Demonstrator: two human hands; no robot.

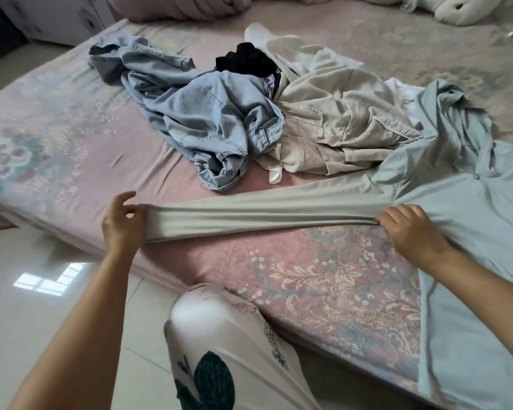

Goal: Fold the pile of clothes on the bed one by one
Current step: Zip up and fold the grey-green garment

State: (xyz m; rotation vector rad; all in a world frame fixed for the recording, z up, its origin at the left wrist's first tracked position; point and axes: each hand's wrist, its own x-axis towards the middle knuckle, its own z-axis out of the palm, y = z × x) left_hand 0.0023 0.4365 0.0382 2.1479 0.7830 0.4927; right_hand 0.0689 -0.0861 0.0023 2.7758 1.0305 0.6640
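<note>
Left hand fingers: thumb and fingertips of the left hand (122,220) pinch the cuff end of the sleeve (249,216); the index finger curls free above the cloth.
Right hand fingers: the right hand (409,229) lies knuckles up, its fingers curled down and gripping the gathered cloth where the sleeve meets the body of the shirt.
Sleeve: pulled out long and nearly straight between the two hands, lying across the near part of the bed, bunched into lengthwise folds.
Shirt: the pale blue-grey shirt (468,220) spreads to the right of the right hand; its body hangs over the near edge of the bed, and its upper part is rumpled up toward the pile.
Pile: just beyond the stretched sleeve, in the middle of the bed. A light blue denim garment (196,113) lies crumpled on the left, a beige garment (326,119) on the right touching it, a black garment (246,60) on top between them at the back, and bits of white cloth (274,176) show under the beige.
Bed: covered by a pink floral sheet (308,279); a white stuffed toy (456,10) sits at the far right corner.
Person: a knee in pale printed trousers (219,329) stands against the near edge of the bed.
Floor: glossy pale tiles (27,291) at lower left.
</note>
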